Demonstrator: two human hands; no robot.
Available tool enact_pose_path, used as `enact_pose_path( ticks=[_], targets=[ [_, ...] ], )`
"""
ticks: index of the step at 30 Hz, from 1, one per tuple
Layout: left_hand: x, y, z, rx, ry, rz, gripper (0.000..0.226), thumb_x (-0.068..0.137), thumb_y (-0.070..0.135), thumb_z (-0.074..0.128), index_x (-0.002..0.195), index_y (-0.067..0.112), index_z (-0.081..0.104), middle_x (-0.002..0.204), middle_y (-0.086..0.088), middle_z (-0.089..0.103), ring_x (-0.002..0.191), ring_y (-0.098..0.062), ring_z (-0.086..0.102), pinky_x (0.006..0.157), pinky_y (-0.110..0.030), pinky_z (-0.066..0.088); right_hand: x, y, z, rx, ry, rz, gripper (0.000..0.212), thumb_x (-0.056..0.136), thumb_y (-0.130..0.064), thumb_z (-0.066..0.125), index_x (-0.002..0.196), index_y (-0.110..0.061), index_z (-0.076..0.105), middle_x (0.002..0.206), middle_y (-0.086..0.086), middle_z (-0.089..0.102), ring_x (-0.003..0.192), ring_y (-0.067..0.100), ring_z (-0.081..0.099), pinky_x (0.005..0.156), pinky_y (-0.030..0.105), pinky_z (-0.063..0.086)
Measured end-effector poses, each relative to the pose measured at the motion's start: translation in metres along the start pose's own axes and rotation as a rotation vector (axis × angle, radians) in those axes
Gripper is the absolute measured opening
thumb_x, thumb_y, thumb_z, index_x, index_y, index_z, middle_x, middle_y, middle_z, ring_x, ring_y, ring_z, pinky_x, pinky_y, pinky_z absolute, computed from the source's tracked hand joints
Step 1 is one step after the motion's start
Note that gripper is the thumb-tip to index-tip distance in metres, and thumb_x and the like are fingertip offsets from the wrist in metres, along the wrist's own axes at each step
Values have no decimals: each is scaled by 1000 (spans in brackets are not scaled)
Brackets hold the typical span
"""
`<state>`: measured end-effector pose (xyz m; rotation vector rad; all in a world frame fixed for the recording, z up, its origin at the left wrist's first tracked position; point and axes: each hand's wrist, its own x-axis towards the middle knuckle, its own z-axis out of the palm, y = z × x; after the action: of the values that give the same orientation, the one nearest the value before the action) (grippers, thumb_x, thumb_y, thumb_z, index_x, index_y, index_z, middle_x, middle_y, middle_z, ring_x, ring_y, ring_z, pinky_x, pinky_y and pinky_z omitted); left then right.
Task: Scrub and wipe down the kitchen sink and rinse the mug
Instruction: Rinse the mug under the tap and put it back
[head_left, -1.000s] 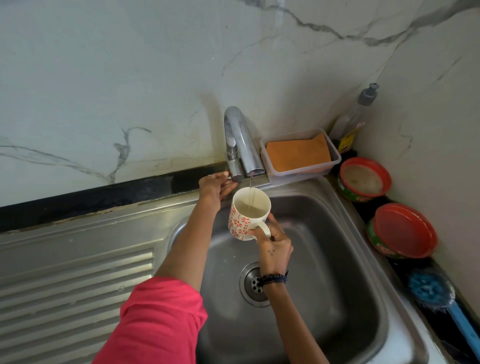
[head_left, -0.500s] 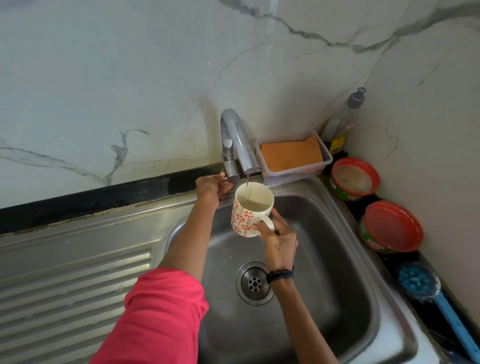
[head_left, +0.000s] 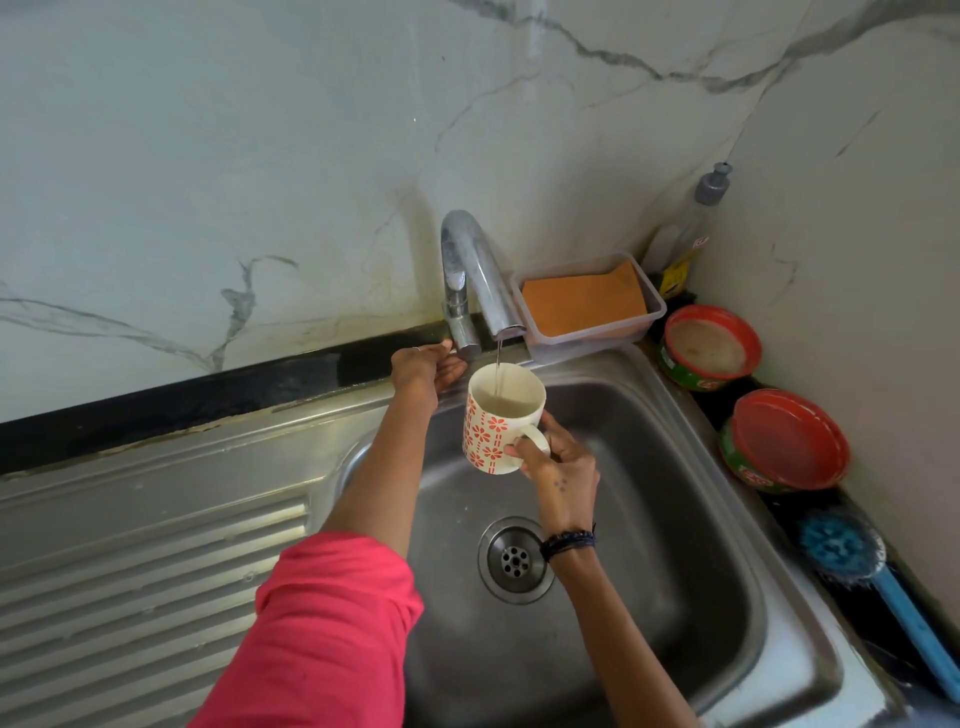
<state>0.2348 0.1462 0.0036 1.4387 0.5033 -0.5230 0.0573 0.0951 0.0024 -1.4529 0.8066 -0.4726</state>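
Sink (head_left: 675, 597) basin, drain bare. Right hand (head_left: 563, 470) holds mug (head_left: 501, 418) by its handle, upright over the back edge (water inside). Left hand (head_left: 426, 366) at faucet (head_left: 467, 280) base; fingers hidden, grip unclear. Back-right corner crowded.

I am looking down into a home kitchen: a steel sink (head_left: 675, 519) with a ribbed draining board (head_left: 145, 582) set against a marble wall (head_left: 260, 156), a chrome tap (head_left: 470, 270), a sponge in a tub (head_left: 584, 301), dish-soap pots (head_left: 709, 345) and a blue scrubbing brush (head_left: 841, 551).
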Motion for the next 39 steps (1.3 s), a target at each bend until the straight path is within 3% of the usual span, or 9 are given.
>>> enact_pose_path(
  ticks=[5, 14, 17, 22, 26, 29, 31, 36, 39],
  targets=[
    [2, 0, -2, 10, -4, 3, 10, 85, 7, 64, 86, -3, 63, 70, -13, 64, 58, -17, 63, 53, -19, 55, -2, -4, -3, 9, -9, 2, 53, 75, -5, 67, 71, -58, 65, 115, -6, 68, 102, 8, 63, 89, 42, 53],
    [2, -2, 0, 129, 42, 52, 17, 87, 12, 62, 74, 3, 60, 67, -12, 64, 56, -18, 61, 60, -25, 56, -2, -7, -6, 28, -13, -7, 44, 75, -4, 67, 76, -47, 67, 114, -5, 68, 101, 7, 63, 88, 41, 54],
    [2, -1, -1, 142, 40, 50, 15, 87, 12, 63, 77, 0, 61, 66, -12, 63, 56, -19, 61, 62, -28, 56, 0, -8, -4, 25, -14, -2, 48, 74, -4, 67, 70, -51, 67, 112, -6, 69, 100, 7, 63, 88, 41, 54],
    [-2, 0, -3, 164, 50, 53, 15, 86, 11, 64, 74, 2, 62, 65, -11, 64, 56, -19, 62, 56, -28, 55, 3, -8, -2, 38, -21, -4, 48, 74, -4, 67, 76, -52, 67, 111, -5, 69, 102, 8, 62, 89, 41, 53],
    [-4, -2, -2, 292, 98, 171, 16, 86, 15, 64, 73, 6, 61, 77, -12, 67, 66, -24, 65, 72, -39, 57, 2, -7, -3, 42, -24, 3, 47, 73, -4, 67, 81, -51, 67, 110, -6, 69, 101, 7, 63, 89, 41, 54],
    [-2, -9, -4, 393, 106, 260, 18, 85, 24, 65, 68, 18, 63, 87, -13, 70, 79, -32, 68, 78, -49, 55, 2, -7, -4, 37, -26, -2, 50, 73, -4, 68, 78, -54, 66, 109, -5, 70, 100, 7, 63, 88, 41, 54],
    [5, -15, -6, 432, 105, 275, 21, 84, 28, 66, 63, 26, 62, 86, -11, 70, 79, -33, 67, 78, -51, 54, 1, -7, -4, 31, -27, -1, 48, 74, -4, 68, 81, -51, 66, 109, -5, 70, 100, 6, 63, 89, 40, 54],
    [-3, -10, -6, 410, 83, 266, 22, 87, 25, 63, 65, 22, 61, 85, -10, 71, 73, -30, 69, 75, -49, 56, 0, -8, -5, 42, -23, 4, 42, 73, -3, 68, 91, -41, 69, 109, -5, 70, 101, 7, 63, 89, 42, 53],
    [-5, -10, -6, 385, 64, 289, 20, 88, 23, 62, 69, 18, 63, 82, -8, 70, 70, -26, 69, 74, -45, 58, -3, -10, -6, 29, -25, -19, 45, 73, -5, 67, 84, -49, 68, 106, -8, 71, 100, 8, 64, 87, 42, 54]
  ],
)
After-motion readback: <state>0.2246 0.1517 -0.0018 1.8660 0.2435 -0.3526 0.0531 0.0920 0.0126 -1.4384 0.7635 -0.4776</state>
